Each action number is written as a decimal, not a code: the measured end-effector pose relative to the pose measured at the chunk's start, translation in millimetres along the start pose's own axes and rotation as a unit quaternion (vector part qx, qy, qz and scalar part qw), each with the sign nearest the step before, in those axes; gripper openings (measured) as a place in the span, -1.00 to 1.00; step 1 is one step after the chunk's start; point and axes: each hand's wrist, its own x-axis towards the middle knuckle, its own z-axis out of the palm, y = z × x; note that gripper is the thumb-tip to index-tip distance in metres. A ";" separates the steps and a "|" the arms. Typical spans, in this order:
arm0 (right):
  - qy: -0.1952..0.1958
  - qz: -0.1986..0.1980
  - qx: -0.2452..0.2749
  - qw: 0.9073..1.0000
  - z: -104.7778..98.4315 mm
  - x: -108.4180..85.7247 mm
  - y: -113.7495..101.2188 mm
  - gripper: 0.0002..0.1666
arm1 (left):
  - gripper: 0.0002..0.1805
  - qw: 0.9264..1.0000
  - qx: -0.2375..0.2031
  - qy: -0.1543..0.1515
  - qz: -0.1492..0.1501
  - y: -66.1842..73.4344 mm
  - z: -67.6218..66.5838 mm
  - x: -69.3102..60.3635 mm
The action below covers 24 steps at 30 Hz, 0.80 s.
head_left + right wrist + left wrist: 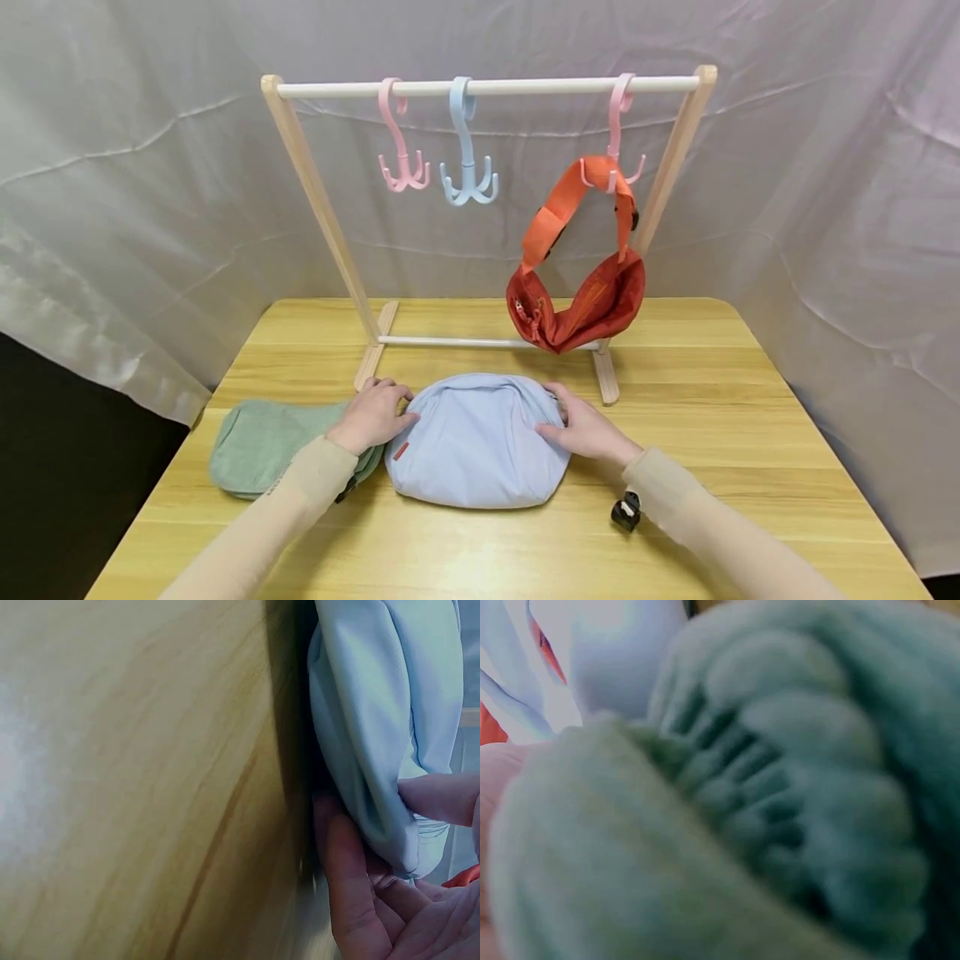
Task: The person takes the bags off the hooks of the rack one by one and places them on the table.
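Observation:
A light blue fabric bag [480,446] with a small red tag lies on the table between the two hands. At its upper left edge is my left hand [372,414], thumb and fingertips about the fabric. My right hand [588,427] pinches the opposite side; in the right wrist view the thumb presses on the bag [367,712] and the fingers [349,892] go under it. Beneath my left forearm lies a green corduroy bag [273,446], its gathered folds [817,750] filling much of the left wrist view, where the left hand is mostly hidden.
Behind stands a wooden rack with a white rod [540,86]. From it hang a pink hook [405,158], a blue hook [467,158] and another pink hook [615,125] carrying a red bag [592,312] by its orange strap. A black buckle [626,511] is beside my right wrist.

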 end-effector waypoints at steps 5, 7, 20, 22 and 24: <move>-0.014 0.005 0.024 1.000 -4.5 -3.4 0.4 -0.09 | -0.58 1.000 -0.008 -0.003 0.002 5.3 -6.2 -3.1; -0.018 0.013 0.030 0.999 -8.0 -5.0 0.2 -0.10 | -0.55 1.000 -0.014 -0.006 0.002 8.4 -11.6 -5.2; 0.097 -0.081 -0.011 0.992 -47.9 -8.9 -8.5 -0.42 | -0.50 0.997 -0.038 0.037 0.061 33.2 -58.6 1.0; 0.125 -0.091 -0.018 0.988 -55.2 -9.3 -12.5 -0.47 | -0.49 0.995 -0.047 0.055 0.076 40.4 -65.3 6.6; 0.151 -0.103 -0.019 0.983 -62.9 -8.8 -17.4 -0.52 | -0.49 0.991 -0.063 0.069 0.091 48.6 -71.4 12.8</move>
